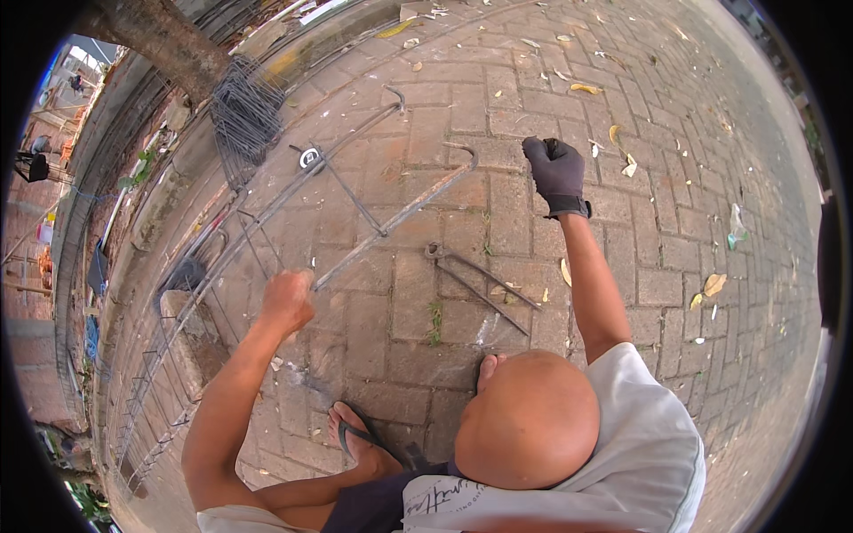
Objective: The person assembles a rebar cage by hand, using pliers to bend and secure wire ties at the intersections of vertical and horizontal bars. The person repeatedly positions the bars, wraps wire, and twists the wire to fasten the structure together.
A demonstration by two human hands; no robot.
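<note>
A long rebar cage of grey bars tied with thin crosspieces lies slantwise on my left, its bar ends hooked. My bare left hand is closed around its near long bar. Out to the right, my right hand wears a dark glove and makes a fist above the paving, apart from the cage; whatever the fingers may hold is hidden. Between my hands, a pair of end-cutting pincers lies on the bricks with its handles spread. A round tape measure sits by the cage's far bar.
A heap of bent steel stirrups rests against the tree trunk at the far left. Beneath the cage is a concrete block. A kerb runs along the left. Dry leaves dot the brick paving.
</note>
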